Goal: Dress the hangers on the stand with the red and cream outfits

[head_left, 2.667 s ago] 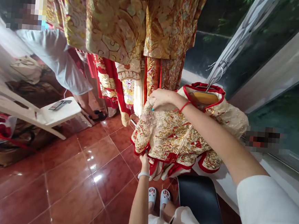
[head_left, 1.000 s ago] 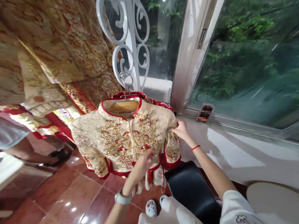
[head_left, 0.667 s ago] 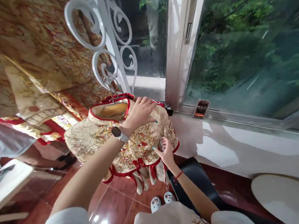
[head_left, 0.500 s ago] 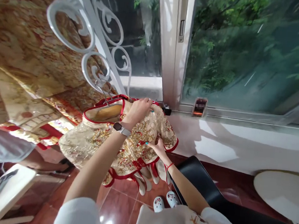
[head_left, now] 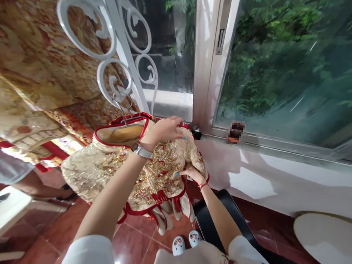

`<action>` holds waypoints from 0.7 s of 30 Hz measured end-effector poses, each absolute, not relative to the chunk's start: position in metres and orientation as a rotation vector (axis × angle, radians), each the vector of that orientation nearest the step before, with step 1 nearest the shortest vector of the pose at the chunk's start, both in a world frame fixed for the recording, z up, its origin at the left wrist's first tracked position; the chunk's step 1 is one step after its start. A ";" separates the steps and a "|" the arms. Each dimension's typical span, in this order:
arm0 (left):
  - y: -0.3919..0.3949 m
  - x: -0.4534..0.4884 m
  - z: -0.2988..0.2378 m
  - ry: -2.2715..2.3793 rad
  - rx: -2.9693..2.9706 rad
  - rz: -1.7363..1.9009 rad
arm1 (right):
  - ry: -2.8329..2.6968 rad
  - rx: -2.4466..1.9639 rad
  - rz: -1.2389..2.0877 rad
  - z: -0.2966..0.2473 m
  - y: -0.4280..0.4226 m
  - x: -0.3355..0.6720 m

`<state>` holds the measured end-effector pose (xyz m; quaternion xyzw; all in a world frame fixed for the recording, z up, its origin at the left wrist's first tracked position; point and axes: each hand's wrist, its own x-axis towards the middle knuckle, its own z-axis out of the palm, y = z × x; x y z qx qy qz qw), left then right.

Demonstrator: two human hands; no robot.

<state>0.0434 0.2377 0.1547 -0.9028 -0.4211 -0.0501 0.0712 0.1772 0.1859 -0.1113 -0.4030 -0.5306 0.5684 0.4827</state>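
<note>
A cream jacket (head_left: 157, 175) with gold embroidery and red trim hangs from a metal hanger (head_left: 126, 116) on a white scrollwork rack. My left hand (head_left: 165, 131), with a watch on its wrist, lies over the jacket's shoulder, its fingers stretched out and a little apart. Lower down by the sleeve, my right hand (head_left: 193, 174) grips the cloth; its thumb shows on the front, and the other fingers are partly hidden in the fabric. Beneath the hem dangle several cream strips edged in red (head_left: 161, 220).
The white scrollwork rack (head_left: 117, 50) stands at the left by a patterned wall. A window ledge (head_left: 260, 149) holds a blurred small item (head_left: 236, 132). Right of me are a black chair (head_left: 218, 210) and a round pale table (head_left: 328, 241). Another person's arm (head_left: 42, 184) shows at far left beside a white stool (head_left: 11, 212).
My left hand's fingers have straightened and spread over the shoulder. My right hand has shifted slightly, still at the sleeve. The view has moved a little.
</note>
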 end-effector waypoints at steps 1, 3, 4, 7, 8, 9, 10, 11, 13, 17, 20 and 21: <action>0.236 0.045 0.153 -1.270 -2.705 -0.111 | -1.303 -1.028 1.365 -0.112 0.186 0.177; 0.234 0.048 0.151 -1.298 -2.671 -0.053 | -1.225 -1.180 1.279 -0.115 0.184 0.165; 0.233 0.049 0.150 -1.308 -2.658 -0.034 | -1.166 -1.271 1.223 -0.118 0.182 0.155; 0.234 0.048 0.150 -1.307 -2.662 0.012 | -1.038 -1.450 1.126 -0.126 0.181 0.123; 0.235 0.047 0.151 -1.301 -2.672 0.038 | -1.027 -1.456 1.134 -0.127 0.182 0.115; 0.236 0.046 0.152 -1.294 -2.684 0.066 | -1.021 -1.447 1.145 -0.128 0.183 0.110; 0.237 0.045 0.153 -1.285 -2.693 0.082 | -1.023 -1.419 1.161 -0.128 0.184 0.108; 0.238 0.044 0.154 -1.275 -2.700 0.088 | -1.031 -1.373 1.185 -0.128 0.184 0.110; 0.240 0.043 0.157 -1.260 -2.718 0.094 | -1.051 -1.274 1.230 -0.131 0.180 0.124; 0.244 0.045 0.164 -1.263 -2.815 0.130 | -0.916 -1.067 1.447 -0.156 0.148 0.184; 0.242 0.055 0.166 -1.311 -2.787 0.176 | -0.715 -0.935 1.529 -0.181 0.124 0.229; 0.239 0.060 0.165 -1.327 -2.736 0.188 | -0.650 -0.918 1.494 -0.186 0.122 0.241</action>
